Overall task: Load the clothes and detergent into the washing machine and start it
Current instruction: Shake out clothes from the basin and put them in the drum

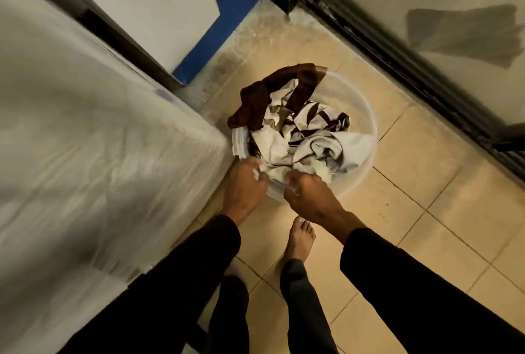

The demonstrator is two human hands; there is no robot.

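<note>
A: Clothes (301,132), where?

B: Heaped in a clear plastic basin (366,115) on the tiled floor (412,211). Mostly white fabric with black stripes, plus a dark brown garment (252,103) draped over the far-left rim.

A: Hands?

B: Both at the near edge of the basin. Left hand (244,186) has fingers curled, bunching white cloth at the near-left rim. Right hand (309,194) is likewise curled, knuckles up, clutching a fold of white fabric at the near rim. Blurry frame, so can't tell whether the fingers also catch the basin rim itself.

A: So both gripping?

B: Yes, both closed around cloth, just beside each other, not touching.

A: Sleeves?

B: Long black sleeves on both arms.

A: Machine?

B: Large pale surface at left, wrapped in shiny plastic film, looks like the washing machine (99,140); its corner sits just beside the basin. Lid or door not visible.

A: Rest?

B: Bare foot (298,240) on the tiles under the right wrist, dark trouser legs below. Blue painted patch (224,12) on the wall behind. Dark-framed door (426,12) at right.
</note>
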